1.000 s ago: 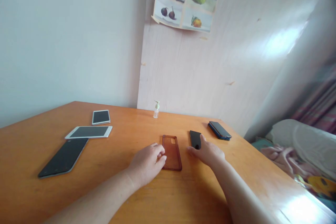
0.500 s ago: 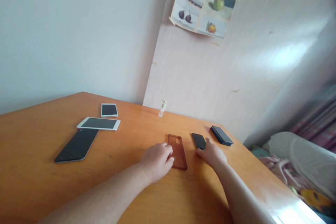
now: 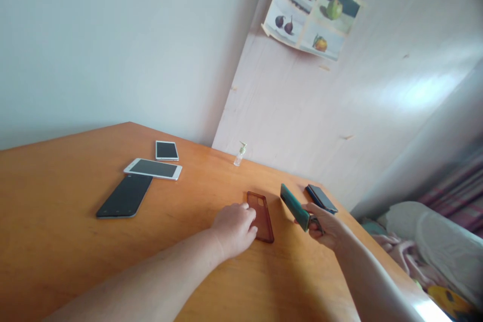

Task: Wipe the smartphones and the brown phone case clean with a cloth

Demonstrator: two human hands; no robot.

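Observation:
A see-through reddish-brown phone case [image 3: 263, 219] lies on the wooden table. My left hand [image 3: 234, 229] is at its left edge, thumb and fingers curled over that side; the fingertips' exact grip is partly hidden. To the right, my right hand [image 3: 326, 226] grips a phone [image 3: 294, 206] by its near end. The phone is tilted up off the table, showing a green side, and a dark ring or strap shows by my fingers. Just beyond that hand lies a dark wallet-like phone case [image 3: 321, 198].
At left lie a black phone [image 3: 125, 196], a white phone [image 3: 154, 168] touching its far end, and a smaller white phone [image 3: 166, 150]. A small clear pump bottle [image 3: 239, 155] stands near the wall. Bedding [image 3: 430, 246] is beyond the table's [image 3: 211, 292] right edge.
My right hand has lifted the phone off the table and tilted it, turning its green side into view. My left hand stays at the case. The whole view has shifted slightly.

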